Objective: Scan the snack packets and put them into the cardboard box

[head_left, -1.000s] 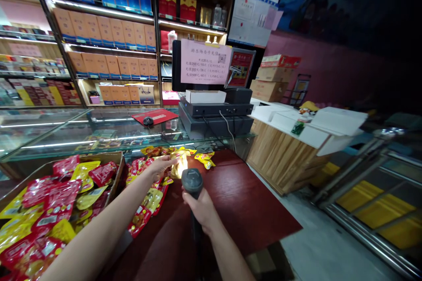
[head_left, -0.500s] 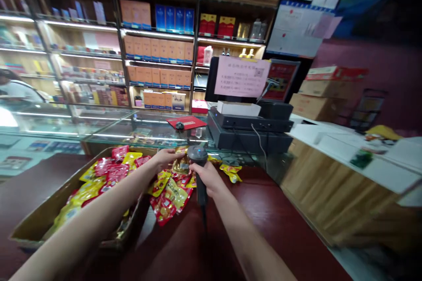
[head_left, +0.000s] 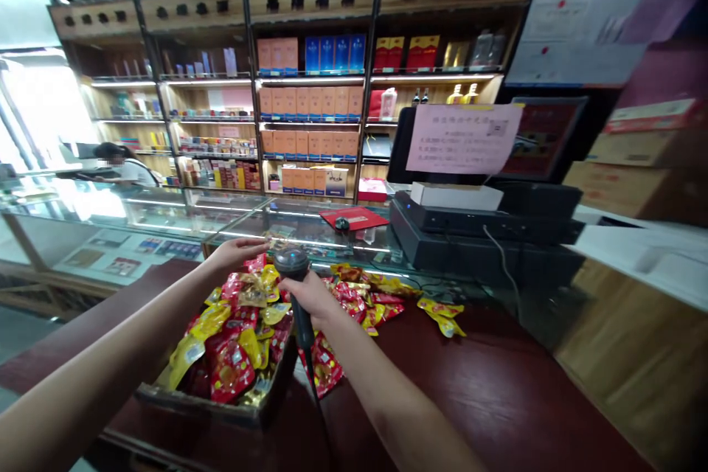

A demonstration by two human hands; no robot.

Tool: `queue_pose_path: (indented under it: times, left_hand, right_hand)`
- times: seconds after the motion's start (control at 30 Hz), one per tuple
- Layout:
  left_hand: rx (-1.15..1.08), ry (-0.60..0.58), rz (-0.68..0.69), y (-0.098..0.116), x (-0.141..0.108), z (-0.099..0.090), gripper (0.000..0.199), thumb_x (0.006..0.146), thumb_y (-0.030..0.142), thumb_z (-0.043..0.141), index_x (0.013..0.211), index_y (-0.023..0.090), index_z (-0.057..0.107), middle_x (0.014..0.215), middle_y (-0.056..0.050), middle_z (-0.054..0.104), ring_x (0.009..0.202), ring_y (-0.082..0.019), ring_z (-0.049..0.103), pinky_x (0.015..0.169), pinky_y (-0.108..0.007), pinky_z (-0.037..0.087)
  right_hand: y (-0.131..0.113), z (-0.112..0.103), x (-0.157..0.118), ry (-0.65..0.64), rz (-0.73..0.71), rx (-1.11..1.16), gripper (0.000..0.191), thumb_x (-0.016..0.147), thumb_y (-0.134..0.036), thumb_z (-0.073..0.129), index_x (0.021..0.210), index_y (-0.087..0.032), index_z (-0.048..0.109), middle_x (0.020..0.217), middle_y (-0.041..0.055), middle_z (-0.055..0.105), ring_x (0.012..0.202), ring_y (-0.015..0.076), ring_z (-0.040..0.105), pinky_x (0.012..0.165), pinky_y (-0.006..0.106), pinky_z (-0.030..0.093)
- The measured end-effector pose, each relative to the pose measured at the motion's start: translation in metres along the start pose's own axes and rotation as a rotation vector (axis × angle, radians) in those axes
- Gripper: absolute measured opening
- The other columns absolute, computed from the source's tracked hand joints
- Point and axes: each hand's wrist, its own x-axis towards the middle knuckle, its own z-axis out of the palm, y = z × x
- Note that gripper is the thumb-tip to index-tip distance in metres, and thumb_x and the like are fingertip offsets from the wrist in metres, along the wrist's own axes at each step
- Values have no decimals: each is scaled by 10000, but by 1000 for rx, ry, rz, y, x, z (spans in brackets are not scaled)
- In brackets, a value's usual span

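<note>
My right hand (head_left: 313,295) is wrapped round the handle of a black handheld barcode scanner (head_left: 302,321), whose rounded head has a small blue light and whose cable hangs down. Over the far edge of a shallow cardboard box (head_left: 204,413) is my left hand (head_left: 235,254), fingers stretched out, with nothing visible in it. Red, yellow and gold snack packets (head_left: 232,369) fill the box below it. To the right of the scanner, more snack packets (head_left: 381,310) lie in a loose pile on the dark red counter (head_left: 442,383). One yellow packet (head_left: 442,316) lies apart from the pile.
Beyond the counter is a glass display case (head_left: 265,217) with a computer mouse (head_left: 342,223) on a red mat. A monitor (head_left: 403,140) with a pink notice stands on dark equipment at the right. A person (head_left: 133,166) is far left, before lit shelves.
My left hand has moved left from the loose pile to above the box, and the gold packet it held is no longer in it. The scanner stays in my right hand. The view has turned left.
</note>
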Motion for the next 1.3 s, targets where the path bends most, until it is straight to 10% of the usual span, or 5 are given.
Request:
queue_pose_path:
  times: [0.13,0.5,0.77,1.03,1.3]
  left_hand:
    - [-37,-150,-6,0,8,47,629,451,506,804,976,182,679,913,-79,681,829,-185,608,621,-234,433]
    - [-163,-682,-147,0,-9,283,489,526,412,812,927,173,664,818,-39,668,723,-141,602,591,-220,449]
    - [-306,-665,-541,-28,-10,405,241,854,267,503,1055,140,547,1003,-144,626,682,-151,626,654,-300,523]
    - [-381,-738,-602,-47,-21,433,235,868,310,498,923,100,588,743,-95,649,527,-121,607,565,-240,527]
    - [-296,-836,-551,-66,-33,375,193,710,214,716,725,73,584,643,-113,655,554,-166,650,586,-272,561]
  right_hand:
    - [4,-41,-7,74,0,6,173,546,-185,643,716,-153,644,614,-35,592,577,103,497,586,237,398]
    - [0,-241,-79,668,-10,3,159,550,-208,627,693,-139,620,533,-33,548,528,102,497,544,238,410]
    - [22,-323,-105,908,78,-57,61,541,-183,597,573,-132,587,422,-54,462,446,92,422,466,230,302]
    - [53,-323,-99,813,108,-129,154,533,-190,613,654,-117,673,544,-20,597,565,128,521,552,232,358]
    - [47,-259,-137,595,33,-74,176,593,-195,601,744,-152,679,714,-4,667,731,157,584,718,253,413]
